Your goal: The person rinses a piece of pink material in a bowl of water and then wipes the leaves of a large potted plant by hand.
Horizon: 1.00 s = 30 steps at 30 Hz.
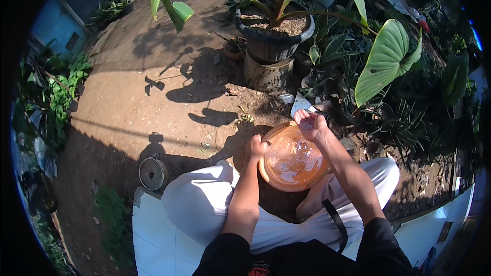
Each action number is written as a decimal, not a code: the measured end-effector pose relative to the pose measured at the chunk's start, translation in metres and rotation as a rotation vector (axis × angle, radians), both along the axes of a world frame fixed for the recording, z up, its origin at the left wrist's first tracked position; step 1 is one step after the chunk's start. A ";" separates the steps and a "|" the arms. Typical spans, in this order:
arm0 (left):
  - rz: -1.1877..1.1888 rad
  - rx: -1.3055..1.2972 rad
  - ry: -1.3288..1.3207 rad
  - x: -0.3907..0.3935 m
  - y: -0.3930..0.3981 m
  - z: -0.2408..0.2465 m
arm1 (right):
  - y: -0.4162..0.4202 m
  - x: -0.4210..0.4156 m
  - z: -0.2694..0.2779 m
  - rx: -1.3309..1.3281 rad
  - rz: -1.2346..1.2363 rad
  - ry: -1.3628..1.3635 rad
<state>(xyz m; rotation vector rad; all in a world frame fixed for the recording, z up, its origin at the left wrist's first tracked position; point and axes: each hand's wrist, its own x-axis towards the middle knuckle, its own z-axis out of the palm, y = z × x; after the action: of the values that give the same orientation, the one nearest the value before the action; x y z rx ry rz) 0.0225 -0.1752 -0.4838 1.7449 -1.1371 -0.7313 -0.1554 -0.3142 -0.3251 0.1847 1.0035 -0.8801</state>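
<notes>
An orange basin (270, 172) with water in it sits in front of my crossed legs. My left hand (257, 147) grips its left rim, thumb on top. Over the far right side of the basin, my right hand (311, 124) is held palm up, fingers together and slightly cupped, with a wet sheen on the palm. No solid thing shows in it. Ripples and bubbles ring the middle of the water (303, 151). Light trousers (207, 203) cover my legs, and a dark strap (335, 218) lies across the right one.
A large-leaved plant in a black pot (274, 38) stands on a worn bucket (268, 73) ahead. Leafy plants (399, 119) crowd the right. A round lidded container (153, 174) is left of my knee, by the white tiled ledge (161, 230). Bare soil (126, 96) stretches left.
</notes>
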 end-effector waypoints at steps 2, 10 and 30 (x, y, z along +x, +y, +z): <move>-0.066 0.225 0.030 -0.005 -0.003 0.029 | -0.046 0.025 0.065 -0.229 -0.034 -0.201; -0.075 0.310 0.079 -0.005 0.007 0.073 | -0.109 0.086 0.171 -0.677 0.207 -0.307; -0.095 -0.165 -0.170 -0.007 -0.006 -0.010 | 0.038 -0.102 -0.119 -0.522 1.111 0.863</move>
<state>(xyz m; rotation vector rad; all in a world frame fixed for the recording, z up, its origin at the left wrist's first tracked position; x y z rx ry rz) 0.0160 -0.1810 -0.4942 1.6466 -1.3644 -0.5364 -0.2570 -0.2759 -0.4440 -1.1913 1.3656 -0.1089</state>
